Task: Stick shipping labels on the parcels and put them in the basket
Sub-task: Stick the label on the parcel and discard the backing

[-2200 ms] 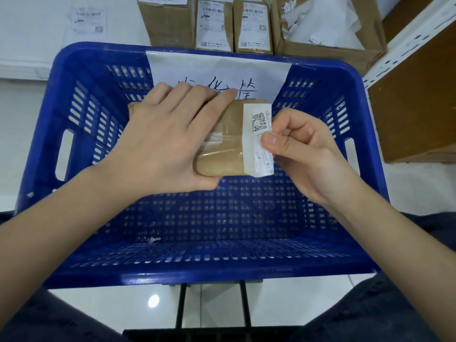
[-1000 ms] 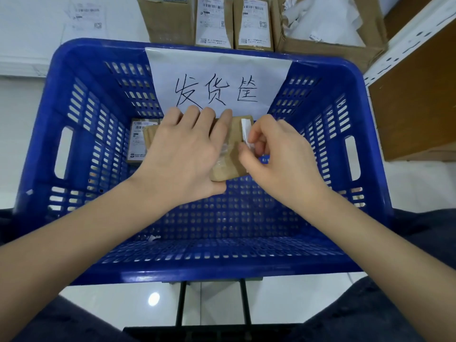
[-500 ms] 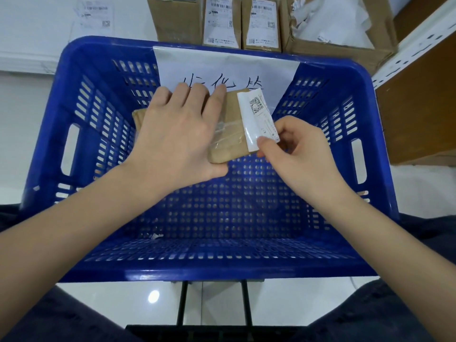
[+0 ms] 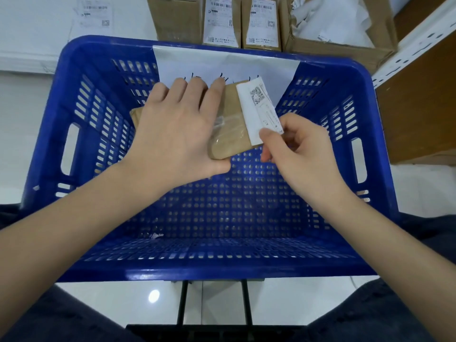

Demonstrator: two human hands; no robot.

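Observation:
Above the blue basket (image 4: 74, 114) I hold a small brown parcel (image 4: 232, 134) sealed with clear tape. My left hand (image 4: 172, 134) grips the parcel from above, fingers over its top and thumb under its near edge. A white shipping label (image 4: 259, 109) with a QR code lies along the parcel's right end, partly peeled up. My right hand (image 4: 298, 149) pinches the label's lower corner between thumb and fingers. The left hand hides the left half of the parcel.
A white paper sign (image 4: 227, 65) with handwriting hangs on the basket's far wall. Behind the basket stand labelled brown parcels (image 4: 222, 21) and an open carton of white backing paper (image 4: 333, 23). A wooden shelf unit (image 4: 419, 107) is at the right. My knees flank a black stand below.
The parcel dipped deep into the basket a second ago, then came back up. The label's free end now lifts away from the parcel in my right hand's pinch.

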